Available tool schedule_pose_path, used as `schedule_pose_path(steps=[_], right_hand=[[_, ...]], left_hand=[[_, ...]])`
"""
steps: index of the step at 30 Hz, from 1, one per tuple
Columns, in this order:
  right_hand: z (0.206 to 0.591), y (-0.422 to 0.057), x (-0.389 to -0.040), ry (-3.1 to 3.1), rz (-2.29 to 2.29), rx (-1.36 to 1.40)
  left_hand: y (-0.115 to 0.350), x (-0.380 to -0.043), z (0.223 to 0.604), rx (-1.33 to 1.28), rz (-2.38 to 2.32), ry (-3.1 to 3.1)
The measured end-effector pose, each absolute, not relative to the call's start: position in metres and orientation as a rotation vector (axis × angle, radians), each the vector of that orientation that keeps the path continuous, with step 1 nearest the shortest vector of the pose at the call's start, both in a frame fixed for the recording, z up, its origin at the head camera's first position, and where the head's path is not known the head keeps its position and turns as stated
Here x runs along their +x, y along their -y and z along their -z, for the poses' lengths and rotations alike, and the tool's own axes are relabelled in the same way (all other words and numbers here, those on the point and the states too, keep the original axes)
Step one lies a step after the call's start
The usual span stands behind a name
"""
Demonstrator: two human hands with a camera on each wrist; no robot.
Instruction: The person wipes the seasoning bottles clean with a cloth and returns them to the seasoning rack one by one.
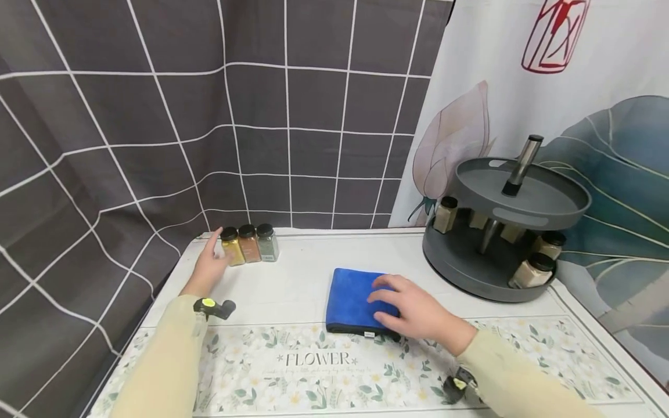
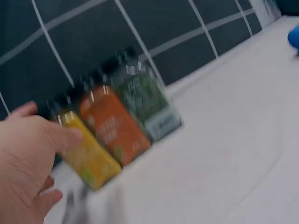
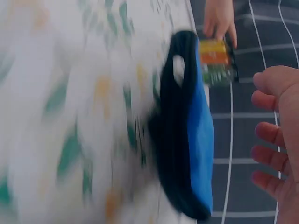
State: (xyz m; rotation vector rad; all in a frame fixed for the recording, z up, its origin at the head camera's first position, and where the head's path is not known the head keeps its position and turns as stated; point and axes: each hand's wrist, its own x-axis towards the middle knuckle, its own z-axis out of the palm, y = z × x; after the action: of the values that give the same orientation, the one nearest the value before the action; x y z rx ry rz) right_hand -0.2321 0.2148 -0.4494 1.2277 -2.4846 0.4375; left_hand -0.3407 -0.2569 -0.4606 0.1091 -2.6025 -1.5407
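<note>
Three spice jars with black lids stand side by side near the back left of the table: a yellow jar [image 1: 233, 249], an orange-red jar [image 1: 250, 247] and a green jar [image 1: 268, 247]. My left hand [image 1: 207, 271] is at the left side of the yellow one. In the left wrist view its thumb overlaps that jar's front; whether it touches is unclear. A folded blue cloth [image 1: 347, 299] with a dark edge and a small white tag lies mid-table. Over its right part hovers my right hand [image 1: 410, 307], fingers spread and loosely bent, with nothing held.
At the right stands a dark grey two-tier turntable rack [image 1: 444, 264], with several black-lidded jars on its lower tier. A floral mat [image 1: 313, 389] printed FLOWER runs along the front. Behind the table hangs a dark grid-patterned curtain [image 1: 319, 98].
</note>
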Motion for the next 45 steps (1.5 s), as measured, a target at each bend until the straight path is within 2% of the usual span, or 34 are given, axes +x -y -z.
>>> schedule_pose_path(steps=[5,11,17,20,25,32,38,45], right_hand=[[0.457,-0.185,-0.229,2.668,-0.406,1.233],[0.47,-0.164,-0.225,2.971,-0.223,1.03],[0.472,-0.149,-0.225,2.888,0.011,0.885],[0.473,-0.146,-0.229,2.876,-0.043,0.839],[0.471,-0.161,-0.247,2.892,-0.585,0.546],[0.475,-0.193,-0.263,2.743,-1.451,0.117],[0.479,-0.206,-0.256,2.47,-2.02,0.032],[0.482,-0.183,-0.231,2.093,-2.415,0.053]], left_hand=[[0.256,-0.337,0.47,0.042,1.694,2.404],[0.25,-0.335,0.478,0.079,1.473,2.341],[0.249,-0.329,0.484,0.087,1.299,2.396],[0.242,-0.316,0.487,0.075,1.272,2.332],[0.202,-0.294,0.481,-0.112,1.337,2.233],[0.113,-0.263,0.47,-0.438,1.491,2.428],[0.055,-0.247,0.485,-0.697,1.533,2.438],[0.038,-0.241,0.507,-0.771,1.588,2.395]])
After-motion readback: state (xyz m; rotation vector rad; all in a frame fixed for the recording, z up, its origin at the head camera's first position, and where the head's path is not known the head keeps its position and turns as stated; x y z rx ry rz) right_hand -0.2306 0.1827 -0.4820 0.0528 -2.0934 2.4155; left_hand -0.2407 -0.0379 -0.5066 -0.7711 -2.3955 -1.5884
